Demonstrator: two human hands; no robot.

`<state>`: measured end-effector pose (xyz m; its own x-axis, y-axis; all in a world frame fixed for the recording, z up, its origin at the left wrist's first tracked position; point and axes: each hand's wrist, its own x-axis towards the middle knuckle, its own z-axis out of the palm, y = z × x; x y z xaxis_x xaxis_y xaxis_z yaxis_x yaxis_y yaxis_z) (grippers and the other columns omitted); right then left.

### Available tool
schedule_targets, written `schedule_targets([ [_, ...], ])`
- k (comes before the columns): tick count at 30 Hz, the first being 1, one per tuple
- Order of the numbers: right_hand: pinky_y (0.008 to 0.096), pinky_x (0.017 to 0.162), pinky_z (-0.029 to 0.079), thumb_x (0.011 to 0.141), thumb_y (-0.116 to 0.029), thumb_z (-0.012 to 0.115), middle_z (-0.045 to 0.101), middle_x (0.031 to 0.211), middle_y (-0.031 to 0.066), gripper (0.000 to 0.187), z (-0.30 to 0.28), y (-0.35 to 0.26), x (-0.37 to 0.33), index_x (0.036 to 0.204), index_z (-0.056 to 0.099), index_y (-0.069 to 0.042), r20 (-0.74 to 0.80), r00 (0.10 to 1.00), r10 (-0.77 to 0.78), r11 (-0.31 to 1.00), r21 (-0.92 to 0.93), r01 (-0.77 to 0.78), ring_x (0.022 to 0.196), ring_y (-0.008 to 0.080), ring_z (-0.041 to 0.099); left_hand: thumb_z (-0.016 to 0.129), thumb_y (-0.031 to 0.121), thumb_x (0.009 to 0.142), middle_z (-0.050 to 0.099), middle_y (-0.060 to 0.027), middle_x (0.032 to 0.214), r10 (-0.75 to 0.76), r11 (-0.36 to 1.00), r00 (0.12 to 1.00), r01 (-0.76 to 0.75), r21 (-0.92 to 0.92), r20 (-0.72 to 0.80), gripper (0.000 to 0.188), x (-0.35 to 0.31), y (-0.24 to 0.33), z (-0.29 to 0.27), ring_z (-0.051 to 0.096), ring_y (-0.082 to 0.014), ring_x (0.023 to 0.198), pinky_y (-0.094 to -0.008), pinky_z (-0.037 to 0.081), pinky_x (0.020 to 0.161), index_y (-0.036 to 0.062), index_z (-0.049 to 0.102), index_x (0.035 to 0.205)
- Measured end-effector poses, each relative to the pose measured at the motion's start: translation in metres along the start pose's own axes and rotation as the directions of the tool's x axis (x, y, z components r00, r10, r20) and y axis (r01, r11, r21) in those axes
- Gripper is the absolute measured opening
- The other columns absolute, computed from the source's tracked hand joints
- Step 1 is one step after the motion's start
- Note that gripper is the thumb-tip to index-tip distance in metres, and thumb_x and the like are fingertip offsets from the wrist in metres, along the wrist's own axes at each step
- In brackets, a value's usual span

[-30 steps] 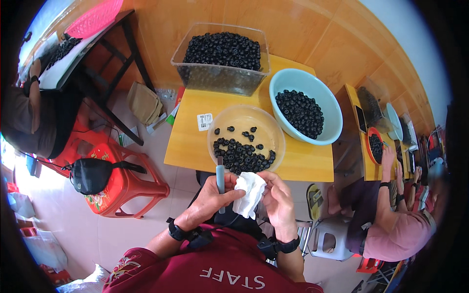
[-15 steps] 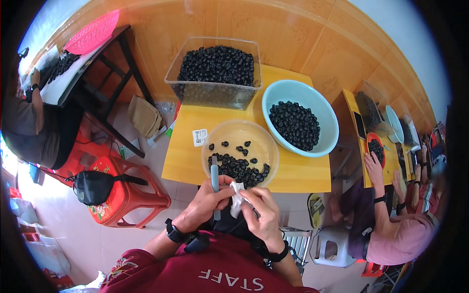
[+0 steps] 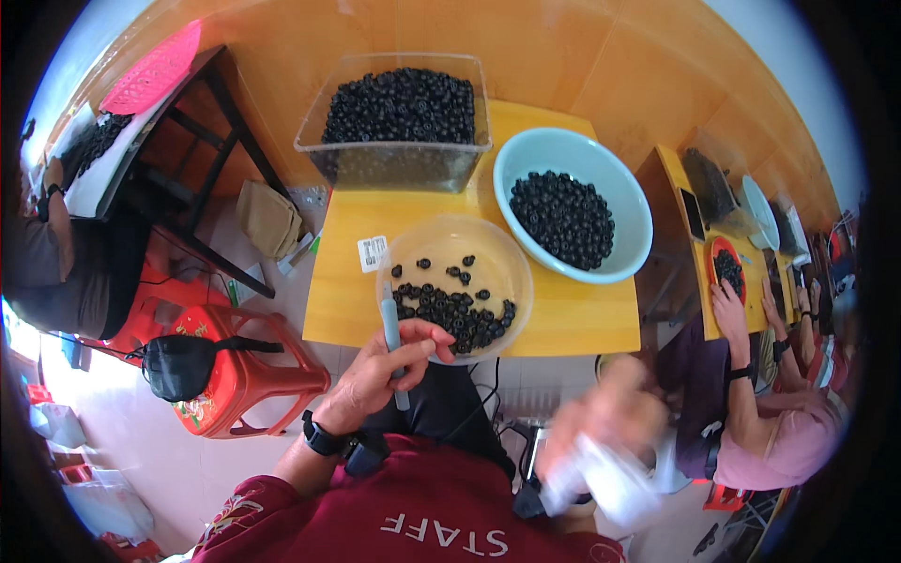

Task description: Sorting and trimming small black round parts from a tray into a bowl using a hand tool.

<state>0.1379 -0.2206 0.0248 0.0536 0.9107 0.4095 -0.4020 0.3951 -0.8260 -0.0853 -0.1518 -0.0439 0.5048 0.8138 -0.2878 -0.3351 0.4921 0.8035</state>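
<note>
My left hand (image 3: 385,373) is closed around a slim grey-blue pen-shaped tool (image 3: 390,324), which stands nearly upright over the near rim of a round clear tray (image 3: 511,253). Small black ring-like parts (image 3: 449,314) lie in that tray, mostly heaped toward its near side. Away to the right, beyond the table's front edge, my right hand (image 3: 610,413) is smeared by motion. From it hangs a crumpled white tissue or cloth (image 3: 615,479), also blurred.
On the yellow table (image 3: 338,305) stand a clear bin (image 3: 399,169) heaped with black parts and a pale blue basin (image 3: 631,202). A red stool (image 3: 282,361) bears a black bag (image 3: 178,366). People work at a right-hand table (image 3: 683,253) and a left-hand table (image 3: 89,192).
My hands have parted. The right hand has swung right and down with the white tissue, away from the left. My left hand has shifted slightly left, still gripping the tool.
</note>
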Motion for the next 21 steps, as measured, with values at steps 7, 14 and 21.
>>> schedule_targets([
  [7, 0.029, 0.06, 0.033, 0.064, 0.0, 0.075, 0.056, 0.078, -0.0019, 0.022, 0.083, -0.076, 0.023, 0.066, 0.06, -0.016, 0.233, 0.91, -0.343, 0.935, 0.171, 0.309, 0.072, 0.0123, 0.049, 0.052, 0.011, 0.087, 0.062, -0.0135, 0.084, -0.004, 1.0, 0.999, 0.005, 0.031, -0.032, 0.017, -0.004, -0.008, -0.003, 0.038, -0.0056, 0.044, -0.0176, 0.028, 0.043, -0.0008, 0.057, 0.097],
  [14, 0.024, 0.049, 0.026, 0.059, -0.001, 0.079, 0.052, 0.073, -0.0001, 0.029, 0.09, -0.052, 0.01, 0.08, 0.063, -0.014, 0.048, 0.868, -0.494, 0.851, -0.178, 0.495, 0.054, 0.0082, 0.039, 0.053, 0.012, 0.086, 0.062, -0.0127, 0.083, -0.028, 0.998, 0.999, 0.031, 0.058, -0.043, 0.015, -0.003, -0.01, 0.002, 0.037, -0.0054, 0.044, -0.018, 0.028, 0.044, 0.0008, 0.057, 0.096],
  [21, 0.0237, 0.041, 0.049, 0.063, 0.003, 0.076, 0.062, 0.072, 0.0112, 0.016, 0.107, -0.047, 0.033, 0.066, 0.06, 0.001, 0.082, 0.857, -0.509, 0.855, -0.066, 0.514, 0.055, 0.0151, 0.059, 0.054, 0.014, 0.086, 0.061, -0.0106, 0.081, -0.004, 0.997, 0.996, 0.011, 0.075, -0.093, 0.016, -0.007, -0.014, 0.002, 0.036, -0.005, 0.046, -0.0182, 0.027, 0.045, 0.0016, 0.056, 0.096],
])
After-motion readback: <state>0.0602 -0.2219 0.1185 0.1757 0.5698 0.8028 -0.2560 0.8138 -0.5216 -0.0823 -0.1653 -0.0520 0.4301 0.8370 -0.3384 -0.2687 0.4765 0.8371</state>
